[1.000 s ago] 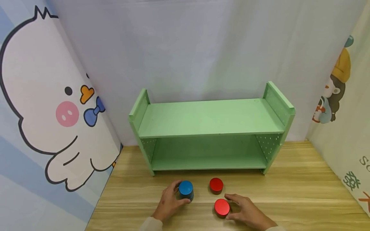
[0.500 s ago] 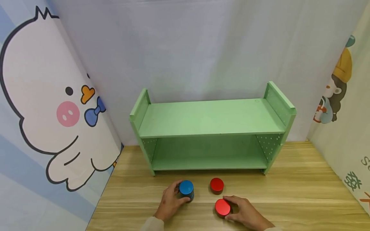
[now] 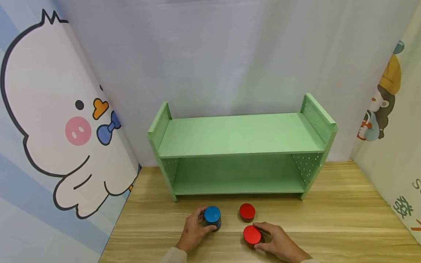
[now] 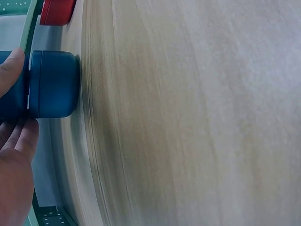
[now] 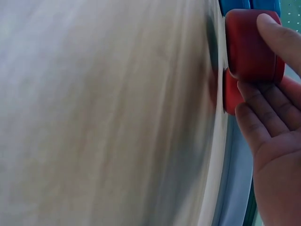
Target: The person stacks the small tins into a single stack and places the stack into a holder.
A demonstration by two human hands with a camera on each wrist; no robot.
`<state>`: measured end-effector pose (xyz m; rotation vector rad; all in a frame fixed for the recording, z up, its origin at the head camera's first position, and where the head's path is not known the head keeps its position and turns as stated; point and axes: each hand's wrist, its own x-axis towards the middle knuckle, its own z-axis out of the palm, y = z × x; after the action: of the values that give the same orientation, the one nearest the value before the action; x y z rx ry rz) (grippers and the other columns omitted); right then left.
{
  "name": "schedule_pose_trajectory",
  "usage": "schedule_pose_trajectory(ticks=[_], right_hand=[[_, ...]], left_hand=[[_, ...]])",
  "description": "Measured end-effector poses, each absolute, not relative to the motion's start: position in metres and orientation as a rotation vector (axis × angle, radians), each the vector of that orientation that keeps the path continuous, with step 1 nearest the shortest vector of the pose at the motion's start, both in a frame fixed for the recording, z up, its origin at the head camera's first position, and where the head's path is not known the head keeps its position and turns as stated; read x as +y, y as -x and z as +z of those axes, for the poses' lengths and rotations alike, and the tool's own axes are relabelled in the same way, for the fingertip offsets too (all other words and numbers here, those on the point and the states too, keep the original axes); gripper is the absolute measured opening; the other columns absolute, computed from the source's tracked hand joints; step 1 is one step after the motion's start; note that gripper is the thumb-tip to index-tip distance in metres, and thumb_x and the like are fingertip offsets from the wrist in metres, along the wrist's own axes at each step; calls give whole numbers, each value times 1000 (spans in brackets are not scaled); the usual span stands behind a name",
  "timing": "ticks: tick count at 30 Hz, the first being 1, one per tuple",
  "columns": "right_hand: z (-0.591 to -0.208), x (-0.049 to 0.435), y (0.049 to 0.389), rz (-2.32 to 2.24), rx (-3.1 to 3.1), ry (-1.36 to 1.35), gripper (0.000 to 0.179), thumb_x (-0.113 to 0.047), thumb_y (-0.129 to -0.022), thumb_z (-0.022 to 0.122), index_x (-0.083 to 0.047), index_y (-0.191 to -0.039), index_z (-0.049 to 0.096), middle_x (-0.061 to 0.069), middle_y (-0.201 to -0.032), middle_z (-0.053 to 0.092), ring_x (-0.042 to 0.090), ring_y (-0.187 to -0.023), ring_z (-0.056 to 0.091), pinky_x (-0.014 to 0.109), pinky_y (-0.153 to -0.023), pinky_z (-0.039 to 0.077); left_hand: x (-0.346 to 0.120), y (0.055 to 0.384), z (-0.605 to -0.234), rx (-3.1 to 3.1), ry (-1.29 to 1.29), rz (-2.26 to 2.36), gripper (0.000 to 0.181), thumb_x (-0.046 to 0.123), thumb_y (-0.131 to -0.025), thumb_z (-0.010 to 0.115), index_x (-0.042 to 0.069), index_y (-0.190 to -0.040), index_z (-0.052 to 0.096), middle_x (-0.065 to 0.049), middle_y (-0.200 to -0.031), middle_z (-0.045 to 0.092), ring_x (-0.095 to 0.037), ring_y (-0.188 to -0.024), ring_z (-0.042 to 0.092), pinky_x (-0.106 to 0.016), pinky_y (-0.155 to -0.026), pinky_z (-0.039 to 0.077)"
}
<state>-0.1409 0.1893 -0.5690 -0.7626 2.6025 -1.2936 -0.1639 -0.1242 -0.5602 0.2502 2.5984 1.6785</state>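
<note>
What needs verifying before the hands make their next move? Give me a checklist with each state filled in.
1. Right hand has the front red tin: ok, thumb and fingers lie on opposite sides.
2. Left hand steadies the upper blue tin: ok, thumb and fingers flank it.
3. Blue pair upright: ok, the upper tin sits squarely on the lower blue tin.
4. Red tins stacked like the blue pair: not ok, the rear red tin stands separately beyond the front one.
5. Front red tin lifted off the table: cannot tell.
</note>
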Motion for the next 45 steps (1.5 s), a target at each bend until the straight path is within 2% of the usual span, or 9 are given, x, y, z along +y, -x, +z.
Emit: schedule_pose_trajectory(ticks=[14, 22, 27, 31, 35, 45], right_hand=[[-556, 178, 145, -1282, 2626, 804, 62, -31, -85, 81, 4, -132, 60, 15, -127, 64, 34, -117, 61, 39, -98, 54], [-547, 168, 150, -1317, 2690, 820, 60, -22, -81, 85, 7, -128, 62, 26, -129, 62, 47, -117, 58, 54, -95, 53], [-542, 164, 155, -1305, 2686, 841, 58, -20, -82, 85, 7, -128, 62, 25, -128, 62, 45, -116, 60, 50, -95, 55], [-538, 161, 159, -1298, 2690, 895, 56, -18, -82, 85, 7, -127, 62, 21, -124, 65, 33, -109, 65, 41, -93, 57], [-532, 157, 164, -1289, 2684, 904, 58, -22, -82, 84, 6, -128, 62, 16, -122, 67, 25, -105, 65, 41, -92, 57], [-520, 147, 176, -1277, 2664, 895, 60, -26, -82, 85, 4, -130, 62, 15, -125, 65, 33, -110, 63, 48, -94, 55]], left_hand=[[-125, 163, -561, 2592, -274, 1706, 66, 4, -74, 88, -9, -128, 54, -31, -126, 59, -44, -114, 62, -43, -91, 58], [-124, 163, -559, 2596, -252, 1706, 65, 3, -73, 88, -8, -128, 55, -30, -126, 60, -44, -114, 62, -44, -91, 57], [-124, 163, -558, 2592, -237, 1702, 65, 2, -73, 88, -9, -127, 55, -31, -126, 59, -44, -114, 62, -44, -91, 58], [-124, 163, -559, 2572, -235, 1715, 64, 2, -73, 88, -9, -127, 55, -31, -125, 59, -44, -114, 62, -44, -91, 58], [-124, 163, -559, 2564, -228, 1720, 64, 2, -73, 88, -9, -127, 55, -30, -125, 60, -44, -114, 62, -43, -91, 58], [-124, 164, -559, 2582, -227, 1715, 64, 2, -72, 88, -9, -126, 56, -30, -125, 60, -43, -113, 62, -40, -91, 58]])
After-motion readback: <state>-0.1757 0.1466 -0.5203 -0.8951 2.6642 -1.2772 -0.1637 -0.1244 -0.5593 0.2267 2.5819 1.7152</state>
